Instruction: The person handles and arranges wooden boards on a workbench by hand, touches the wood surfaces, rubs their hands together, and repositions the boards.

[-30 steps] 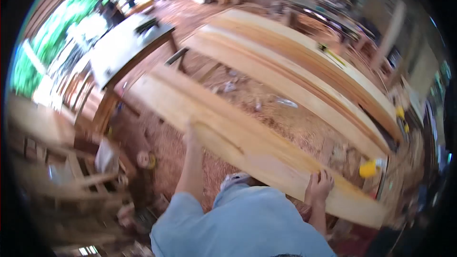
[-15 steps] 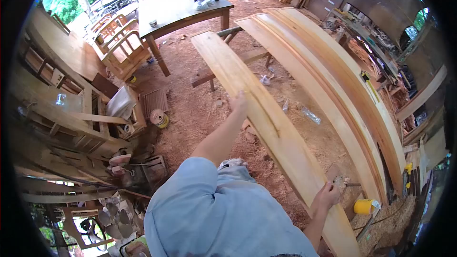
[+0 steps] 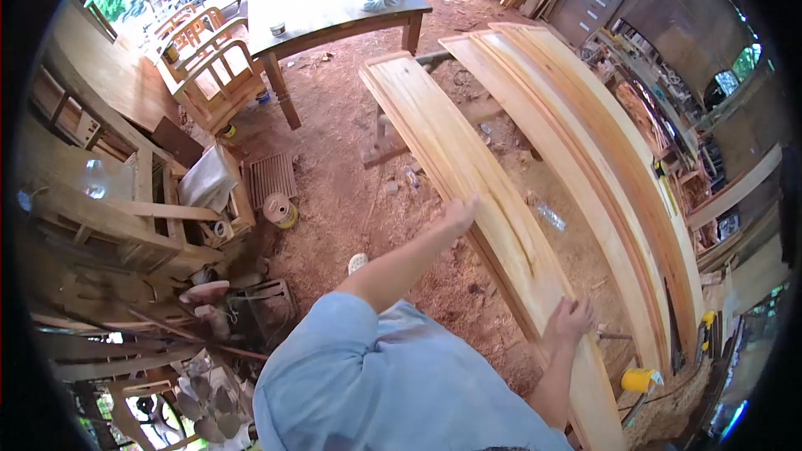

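Observation:
A long pale wooden plank (image 3: pixel 493 192) runs from the upper middle down to the lower right, its far end near a wooden support. My left hand (image 3: pixel 460 215) is at the plank's left edge, fingers closed round that edge and partly hidden. Farther down, my right hand (image 3: pixel 570 317) rests on the plank's face with its fingers bent; whether it grips the plank is unclear. A dark groove-like mark shows on the wood between and beyond the hands. To the right lie more long boards (image 3: pixel 576 159), side by side.
A table (image 3: pixel 309 0) with a tray and plastic bag stands at the upper left, beside wooden chairs (image 3: pixel 219 75). A yellow container (image 3: pixel 637 380) is at the lower right. A round tin (image 3: pixel 280 210) sits on the shavings-covered floor. Tools line the right wall.
The view has swung round. The near plank has shifted right, away from my body, and tilted so more of its left edge shows. Both hands remain at it.

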### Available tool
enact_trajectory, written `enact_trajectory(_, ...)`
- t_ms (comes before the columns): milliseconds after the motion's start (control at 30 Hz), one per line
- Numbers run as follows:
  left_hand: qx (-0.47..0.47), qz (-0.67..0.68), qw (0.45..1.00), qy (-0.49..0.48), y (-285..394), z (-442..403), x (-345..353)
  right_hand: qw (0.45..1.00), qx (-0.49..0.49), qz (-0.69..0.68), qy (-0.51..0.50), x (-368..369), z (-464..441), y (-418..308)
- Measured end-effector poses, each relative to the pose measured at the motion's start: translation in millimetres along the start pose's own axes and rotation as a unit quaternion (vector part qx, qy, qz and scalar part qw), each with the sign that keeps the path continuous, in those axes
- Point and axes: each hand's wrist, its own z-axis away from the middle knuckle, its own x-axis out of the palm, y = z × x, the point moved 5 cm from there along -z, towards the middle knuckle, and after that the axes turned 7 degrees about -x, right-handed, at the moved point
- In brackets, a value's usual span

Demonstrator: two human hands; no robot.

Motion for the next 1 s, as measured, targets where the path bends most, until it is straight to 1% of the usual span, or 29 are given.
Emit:
enact_trajectory(33,0.021,-0.013,0.998,-0.052,-10,-10,1,0.999,-0.011,0.004,-0.039,9,-9,-32)
enact_trajectory(67,0.046,-0.039,0.989,-0.137,-8,1,-13,0.999,-0.012,0.007,-0.043,8,-18,-71)
enact_trajectory(100,0.035,-0.039,0.989,-0.141,-14,-1,-36,0.998,-0.022,-0.032,-0.057,5,-23,-111)
enact_trajectory(133,0.065,-0.084,0.971,-0.214,-12,3,-52,0.995,-0.029,-0.07,-0.069,5,-27,-139)
enact_trajectory(167,0.078,-0.106,0.958,-0.255,-9,5,-72,0.995,-0.022,-0.064,-0.076,15,-29,-155)
enact_trajectory(200,0.091,-0.127,0.943,-0.295,1,14,-94,0.998,-0.043,-0.045,-0.026,25,-31,-172)
enact_trajectory(233,0.085,-0.145,0.959,-0.23,40,35,-136,0.997,-0.066,-0.027,0.025,29,-34,-187)
enact_trajectory(267,0.077,-0.164,0.97,-0.163,64,39,-172,0.998,-0.061,-0.023,0.019,30,-35,-196)
enact_trajectory(333,0.044,-0.188,0.975,-0.11,74,-9,-220,0.999,-0.003,0.008,0.043,28,-35,-207)
enact_trajectory(367,0.112,-0.193,0.974,-0.042,81,-41,-242,0.999,0.006,0.008,0.039,28,-36,-208)
enact_trajectory(400,0.181,-0.197,0.963,0.025,93,-69,-262,0.999,-0.007,-0.004,0.051,24,-36,-205)
enact_trajectory(433,0.166,-0.143,0.975,0.04,118,-81,-282,0.998,-0.021,-0.016,0.063,21,-37,-206)
enact_trajectory(467,0.148,-0.088,0.983,0.056,143,-92,-299,0.998,-0.012,-0.015,0.059,20,-39,-208)
enact_trajectory(500,0.262,-0.132,0.946,0.134,162,-114,-315,0.999,0.028,-0.013,0.037,19,-43,-208)
enact_trajectory(533,0.372,-0.172,0.888,0.209,182,-122,-323,0.998,0.068,-0.01,0.015,16,-46,-209)
enact_trajectory(567,0.369,-0.175,0.89,0.204,190,-138,-323,0.997,0.072,-0.008,0.011,13,-54,-217)
enact_trajectory(633,0.259,-0.054,0.954,0.138,209,-155,-329,0.989,0.149,0.021,0.003,10,-69,-232)
enact_trajectory(667,0.253,-0.057,0.955,0.142,201,-176,-329,0.989,0.146,0.02,-0.004,24,-76,-229)
enact_trajectory(700,0.243,-0.012,0.963,0.112,187,-206,-326,0.994,0.111,0.02,0.009,42,-90,-225)
enact_trajectory(733,0.233,0.031,0.968,0.083,185,-218,-326,0.997,0.076,0.017,0.022,52,-101,-233)
enact_trajectory(767,0.192,0.014,0.978,0.082,177,-227,-326,0.997,0.073,0.01,0.015,62,-110,-236)
enact_trajectory(800,0.19,0.009,0.978,0.09,180,-224,-324,0.997,0.064,-0.031,-0.016,68,-125,-246)
enact_trajectory(833,0.161,0.072,0.984,0.036,182,-217,-317,0.995,0.055,-0.071,-0.048,72,-139,-255)
enact_trajectory(867,0.133,0.136,0.982,-0.019,184,-209,-308,0.994,0.053,-0.075,-0.053,74,-149,-266)
enact_trajectory(900,0.134,0.093,0.987,0.007,195,-195,-306,0.993,0.05,-0.09,-0.049,75,-156,-280)
enact_trajectory(933,0.129,0.087,0.988,0.009,199,-185,-302,0.992,0.05,-0.103,-0.046,77,-159,-290)
enact_trajectory(967,0.143,0.022,0.988,0.061,204,-176,-300,0.992,0.053,-0.102,-0.052,81,-162,-294)
enact_trajectory(1000,0.153,-0.014,0.985,0.073,202,-175,-302,0.993,0.036,-0.103,-0.043,81,-163,-298)
